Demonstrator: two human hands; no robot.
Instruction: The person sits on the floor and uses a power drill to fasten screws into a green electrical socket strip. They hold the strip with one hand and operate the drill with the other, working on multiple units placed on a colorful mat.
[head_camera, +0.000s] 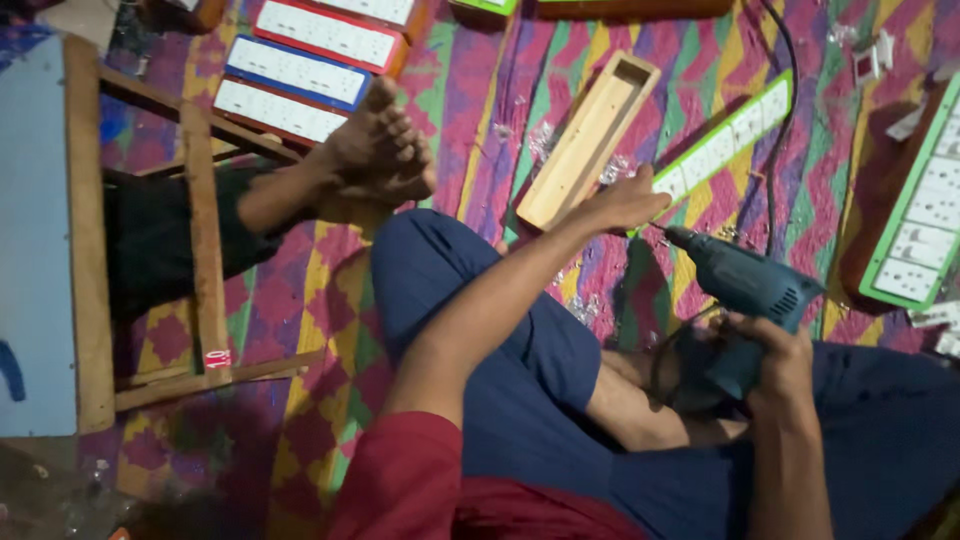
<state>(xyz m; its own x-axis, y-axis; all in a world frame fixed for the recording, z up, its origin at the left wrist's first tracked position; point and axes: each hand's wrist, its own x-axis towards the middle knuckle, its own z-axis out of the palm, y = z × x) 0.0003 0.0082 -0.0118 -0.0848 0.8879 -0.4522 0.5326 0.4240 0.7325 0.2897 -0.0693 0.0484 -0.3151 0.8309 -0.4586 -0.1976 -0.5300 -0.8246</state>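
A dark blue-green electric hand drill (745, 290) with a black cord is gripped at its handle by the right hand (775, 355), whose fingers are wrapped tightly around the grip; the slotted vents on the drill's rounded body are seen, and its thin bit is pointed up and to the left. The bit's tip is set just beside the near end of a long white socket strip with a bright green frame (725, 145), which is laid diagonally on the patterned mat of purple, yellow and green zigzags (500, 130). That end of the strip is pressed down by the left hand (625, 205), its fingers held together and curled over the edge. Just to the left of the strip, an open, shallow, pale wooden box of long rectangular shape (585, 140) is laid on the mat, touched by the left hand's wrist side. Another person's bare foot (380, 145) is rested nearby, beside red- and blue-framed socket strips (300, 70).
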